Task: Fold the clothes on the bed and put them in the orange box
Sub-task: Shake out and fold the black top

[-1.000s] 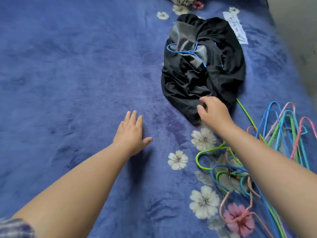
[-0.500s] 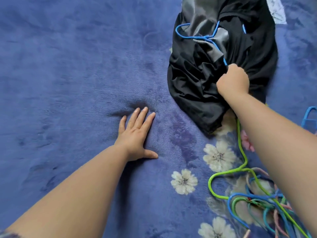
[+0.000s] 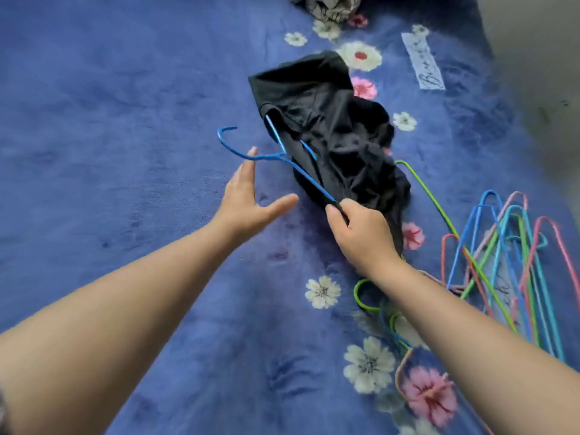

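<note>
A blue floral blanket (image 3: 110,120) covers the bed and fills nearly the whole view; its left part is plain blue, with printed flowers only toward the right. The left hand (image 3: 248,196) hovers over it with fingers straight and thumb spread, holding nothing, its fingertips just by the neck of one blue hanger (image 3: 270,157). The hanger's hook curls free to the left, while its far shoulder runs under the cloth and is hidden. One black garment (image 3: 332,130) lies crumpled on the blanket around the hanger, so bunched that its kind cannot be made out. The right hand (image 3: 361,233) is curled, thumb and fingers pinching the hanger's near arm together with the garment's lower edge; the wrist covers the bottom of the cloth. Right of the garment lies a heap of loose hangers (image 3: 502,262) in green, blue, pink and teal, about eight, though they overlap too much for a sure count, and several are cut off by the lower right edge or hidden under the right forearm. A white label (image 3: 423,64) with unreadable script is sewn to the blanket beyond them. At the top edge a patterned cloth (image 3: 326,6) is cut off by the frame.
</note>
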The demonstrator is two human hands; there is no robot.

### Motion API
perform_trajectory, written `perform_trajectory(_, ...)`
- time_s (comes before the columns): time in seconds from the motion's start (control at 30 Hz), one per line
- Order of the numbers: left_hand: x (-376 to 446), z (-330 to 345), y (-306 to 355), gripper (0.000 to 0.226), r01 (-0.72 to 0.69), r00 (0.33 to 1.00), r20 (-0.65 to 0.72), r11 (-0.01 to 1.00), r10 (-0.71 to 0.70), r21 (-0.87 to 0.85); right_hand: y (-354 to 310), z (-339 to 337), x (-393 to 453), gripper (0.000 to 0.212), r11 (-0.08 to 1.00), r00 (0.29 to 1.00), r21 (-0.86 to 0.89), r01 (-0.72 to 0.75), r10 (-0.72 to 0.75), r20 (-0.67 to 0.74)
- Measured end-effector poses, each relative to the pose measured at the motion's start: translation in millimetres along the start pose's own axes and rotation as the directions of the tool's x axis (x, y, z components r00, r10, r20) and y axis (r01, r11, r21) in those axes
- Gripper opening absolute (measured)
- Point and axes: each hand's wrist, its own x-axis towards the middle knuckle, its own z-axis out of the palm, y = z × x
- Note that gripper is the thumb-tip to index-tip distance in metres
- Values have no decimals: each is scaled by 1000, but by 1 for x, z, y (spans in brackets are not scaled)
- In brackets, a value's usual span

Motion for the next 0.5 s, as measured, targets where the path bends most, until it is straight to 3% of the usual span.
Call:
perform_trajectory(0.1, -17, -31, 63, 75, -185, 967, -200, 975, 159, -120, -26, -43, -30, 46, 989, 993, -86, 117, -114, 36)
perform_trajectory(0.2, -42, -62, 123, 30, -276, 960, -54, 961, 276, 15, -49, -92, -52, 45, 974, 984, -157, 163, -147, 104)
perform_trajectory(0.33, -94, -98, 200, 34, -195, 965, 225, 941, 133, 278, -78, -168, -81, 43, 926, 937, -309, 215, -106, 333)
perform_trajectory(0.4, -118, -116, 240, 39, -171, 934, 355, 906, 25, 386, -93, -207, -100, 38, 887, 933, -392, 244, -104, 345)
perform_trajectory(0.5, -151, -149, 299, 44, -86, 874, 479, 940, -88, 330, -116, -259, -133, 35, 799, 944, -508, 322, -230, 237)
